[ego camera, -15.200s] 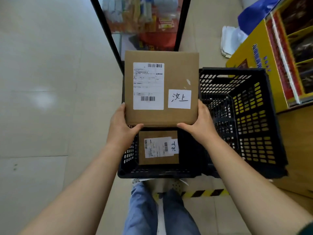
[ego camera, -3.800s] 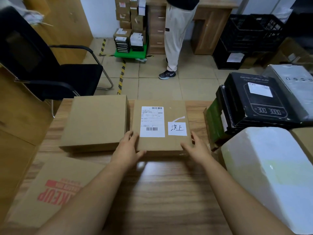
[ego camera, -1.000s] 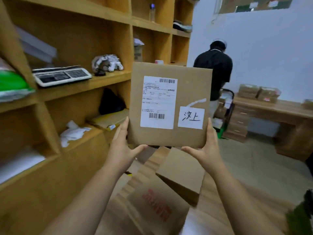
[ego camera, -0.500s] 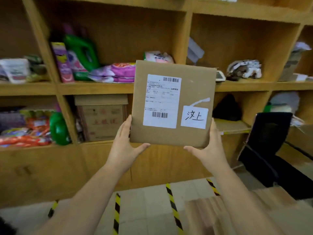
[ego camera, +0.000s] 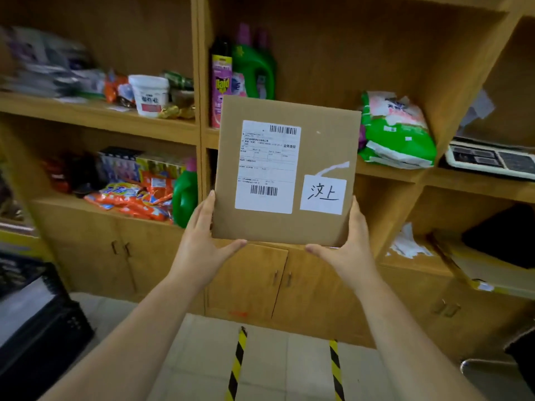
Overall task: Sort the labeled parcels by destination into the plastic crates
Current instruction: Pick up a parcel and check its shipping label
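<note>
Currently flat cardboard parcel (ego camera: 318, 140) held upright at chest height before wooden shelving (ego camera: 98, 114). Left hand (ego camera: 202, 244) and right hand (ego camera: 351, 251) clasp lower corners, thumbs beneath. Judged light, stiff, non-slippery; edge grip suits.

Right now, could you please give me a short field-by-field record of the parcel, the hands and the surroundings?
parcel: flat cardboard box, held upright in the air, face to camera
labels: printed shipping label; small handwritten tag to its right
left hand: grips lower left corner
right hand: grips lower right corner
behind: wooden shelves with a spray can and green bottle
crate: black one at left edge, blurred
</note>
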